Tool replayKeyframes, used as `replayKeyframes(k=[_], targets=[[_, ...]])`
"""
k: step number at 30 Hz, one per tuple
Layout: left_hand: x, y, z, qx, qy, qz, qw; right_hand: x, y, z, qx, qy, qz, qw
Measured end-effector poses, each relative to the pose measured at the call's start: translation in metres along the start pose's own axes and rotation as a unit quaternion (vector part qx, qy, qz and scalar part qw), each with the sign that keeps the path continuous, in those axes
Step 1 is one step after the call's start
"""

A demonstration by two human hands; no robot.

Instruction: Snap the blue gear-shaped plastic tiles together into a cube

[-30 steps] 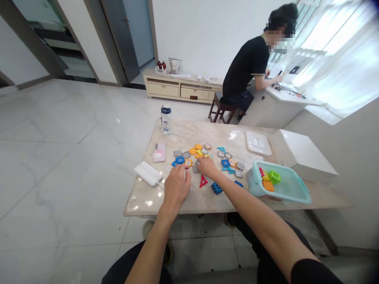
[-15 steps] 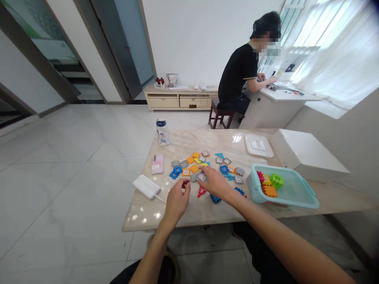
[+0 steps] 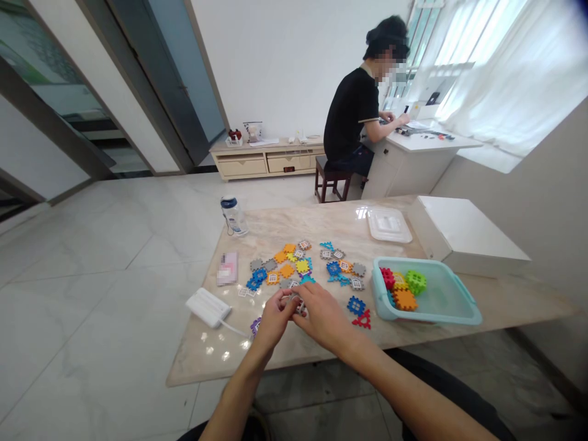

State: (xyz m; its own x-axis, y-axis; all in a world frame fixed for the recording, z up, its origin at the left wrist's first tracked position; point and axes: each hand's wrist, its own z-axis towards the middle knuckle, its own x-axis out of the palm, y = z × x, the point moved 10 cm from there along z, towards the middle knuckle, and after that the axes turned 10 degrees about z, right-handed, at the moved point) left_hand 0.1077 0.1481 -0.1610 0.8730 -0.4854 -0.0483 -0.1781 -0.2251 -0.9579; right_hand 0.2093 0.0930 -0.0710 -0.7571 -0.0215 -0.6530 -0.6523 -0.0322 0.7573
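Note:
My left hand (image 3: 275,315) and my right hand (image 3: 321,312) meet above the near part of the table. Between their fingers is a grey interlocking building tile (image 3: 299,304), mostly covered by the fingers; both hands are closed on it. Beyond them lie several loose tiles, among them an orange tile (image 3: 287,271), a yellow tile (image 3: 302,266) and a blue tile (image 3: 257,277). A purple tile (image 3: 255,326) shows partly beside my left wrist. To the right of my right hand are a blue window tile (image 3: 356,305) and a red triangular tile (image 3: 362,319).
A light blue bin (image 3: 441,315) holding several joined tiles stands at the right, near a white box (image 3: 463,233) and a clear lid (image 3: 389,225). On the left are a bottle (image 3: 235,217), a pink packet (image 3: 228,268) and a white power bank (image 3: 207,307) with a cable. A person (image 3: 351,110) sits at a far desk.
My right hand has drawn back from the tile pile to my left hand, and a grey tile is now between them. The whole view has shifted slightly.

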Motion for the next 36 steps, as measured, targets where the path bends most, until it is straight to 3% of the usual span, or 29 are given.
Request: replayKeyframes(k=[10,14,17,20,23,29,36], targets=[[-0.015,0.008,-0.014,-0.006,0.018,0.089,0.996,0.015,-0.002,-0.003,-0.046,0.1,-0.066,0.992],[-0.036,-0.004,-0.026,-0.012,-0.036,0.092,0.995,-0.008,-0.032,0.004,-0.025,0.111,-0.036,0.993],[-0.05,-0.02,-0.032,0.0,-0.064,0.06,0.996,-0.029,-0.062,0.012,-0.03,0.096,-0.108,0.989],[-0.066,-0.033,-0.034,0.013,-0.1,0.027,0.994,-0.009,-0.088,0.01,-0.043,0.189,-0.185,0.963],[-0.076,-0.037,-0.035,0.004,-0.122,0.01,0.993,0.019,-0.099,0.005,-0.049,0.246,-0.222,0.942],[-0.075,-0.04,-0.039,0.003,-0.122,-0.005,0.993,0.059,-0.094,-0.002,-0.094,0.291,-0.259,0.916],[-0.072,-0.037,-0.04,0.001,-0.113,-0.011,0.994,0.066,-0.104,-0.005,-0.106,0.305,-0.279,0.904]])
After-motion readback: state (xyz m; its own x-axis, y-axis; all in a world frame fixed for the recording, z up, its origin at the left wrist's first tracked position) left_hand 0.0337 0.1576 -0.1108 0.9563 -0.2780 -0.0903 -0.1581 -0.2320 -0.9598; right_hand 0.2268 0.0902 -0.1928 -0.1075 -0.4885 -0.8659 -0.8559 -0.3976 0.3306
